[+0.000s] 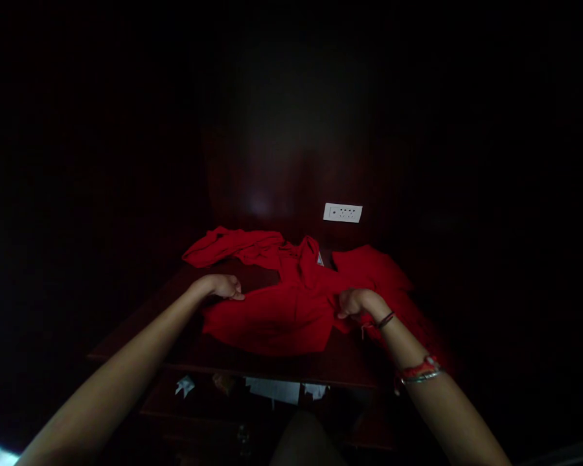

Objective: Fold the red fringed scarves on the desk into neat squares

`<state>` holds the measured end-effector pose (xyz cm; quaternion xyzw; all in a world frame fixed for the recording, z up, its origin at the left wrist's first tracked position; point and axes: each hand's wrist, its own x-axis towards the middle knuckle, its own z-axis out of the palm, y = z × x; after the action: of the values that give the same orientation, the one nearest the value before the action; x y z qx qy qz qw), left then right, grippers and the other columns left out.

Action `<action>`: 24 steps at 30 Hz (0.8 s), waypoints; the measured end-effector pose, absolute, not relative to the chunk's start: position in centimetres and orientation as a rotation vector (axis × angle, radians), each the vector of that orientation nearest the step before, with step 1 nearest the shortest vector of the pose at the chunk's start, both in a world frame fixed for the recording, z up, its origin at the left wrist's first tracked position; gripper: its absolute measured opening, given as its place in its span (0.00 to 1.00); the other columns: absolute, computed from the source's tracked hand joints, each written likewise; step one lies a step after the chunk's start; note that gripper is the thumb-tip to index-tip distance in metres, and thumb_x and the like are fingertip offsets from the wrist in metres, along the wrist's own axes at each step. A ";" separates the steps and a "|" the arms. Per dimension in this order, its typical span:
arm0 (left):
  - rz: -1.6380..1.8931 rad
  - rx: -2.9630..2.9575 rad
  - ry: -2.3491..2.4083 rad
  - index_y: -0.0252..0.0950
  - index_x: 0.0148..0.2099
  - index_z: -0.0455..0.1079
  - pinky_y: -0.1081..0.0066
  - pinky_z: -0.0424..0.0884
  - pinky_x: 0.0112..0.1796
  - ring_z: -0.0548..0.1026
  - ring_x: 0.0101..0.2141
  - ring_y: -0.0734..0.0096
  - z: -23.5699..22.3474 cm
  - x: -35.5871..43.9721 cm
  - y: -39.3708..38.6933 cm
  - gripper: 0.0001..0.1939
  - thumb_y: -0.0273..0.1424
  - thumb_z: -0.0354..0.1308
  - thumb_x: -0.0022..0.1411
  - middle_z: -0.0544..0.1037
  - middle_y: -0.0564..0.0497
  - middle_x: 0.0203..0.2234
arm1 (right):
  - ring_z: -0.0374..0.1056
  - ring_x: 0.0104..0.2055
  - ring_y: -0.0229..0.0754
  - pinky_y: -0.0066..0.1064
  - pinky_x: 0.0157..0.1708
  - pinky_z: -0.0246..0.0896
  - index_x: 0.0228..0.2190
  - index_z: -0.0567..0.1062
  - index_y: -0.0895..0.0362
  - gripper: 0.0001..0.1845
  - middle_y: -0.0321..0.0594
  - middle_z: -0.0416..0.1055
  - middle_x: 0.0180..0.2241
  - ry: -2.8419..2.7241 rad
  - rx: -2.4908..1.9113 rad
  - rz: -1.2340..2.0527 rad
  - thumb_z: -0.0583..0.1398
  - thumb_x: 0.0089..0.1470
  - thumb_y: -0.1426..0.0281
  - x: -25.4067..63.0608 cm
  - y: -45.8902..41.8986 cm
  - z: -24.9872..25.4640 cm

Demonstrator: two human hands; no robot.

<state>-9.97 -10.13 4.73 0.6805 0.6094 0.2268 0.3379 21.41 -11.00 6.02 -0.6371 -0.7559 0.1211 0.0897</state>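
A red long-sleeved top (276,320) lies loosely spread on a dark wooden table, its upper part bunched and one sleeve (233,244) stretched toward the back left. At the garment's left edge, my left hand (223,287) is closed in a pinch on the fabric. My right hand (354,303) has its fingers closed on the cloth at the right side; the fingertips are partly hidden. More red cloth (376,268) spreads out beyond my right hand. A small pale patch (320,259) shows near the collar area.
The dark tabletop (184,353) has its front edge toward me. Below it, an open compartment holds a pale sheet (274,390) and crumpled white scraps (185,386). On the back panel sits a white power socket (342,213). The surroundings are very dark.
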 end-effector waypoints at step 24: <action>0.758 1.948 1.817 0.35 0.18 0.63 0.68 0.61 0.29 0.69 0.25 0.61 4.7 -9.3 -9.0 0.06 0.30 0.54 0.43 0.68 0.49 0.15 | 0.67 0.36 0.47 0.30 0.32 0.58 0.35 0.72 0.62 0.14 0.52 0.71 0.34 -2.098 -2.145 0.065 0.53 0.45 0.74 22.1 -9.9 6.4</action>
<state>-9.31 -9.04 4.70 0.6912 0.6447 0.2691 0.1849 22.13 -9.85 6.41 -0.7130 -0.6974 0.0218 0.0700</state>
